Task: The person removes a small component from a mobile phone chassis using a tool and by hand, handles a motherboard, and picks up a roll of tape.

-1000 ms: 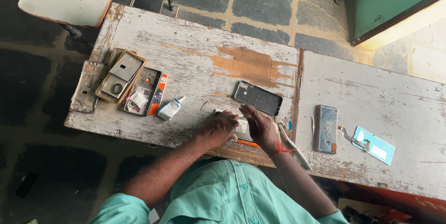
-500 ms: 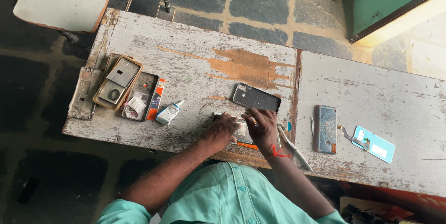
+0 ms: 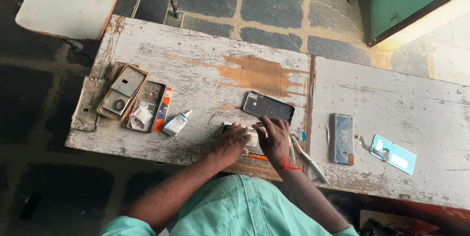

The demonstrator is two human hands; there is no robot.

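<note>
Both hands pressed on an opened phone (image 3: 250,140) at the bench's near edge: left hand (image 3: 231,143) flat with fingers spread loosely, right hand (image 3: 274,138) curled over it. Its dark back cover (image 3: 269,107) lay just beyond the fingertips, so reassembly looked unfinished.
</note>
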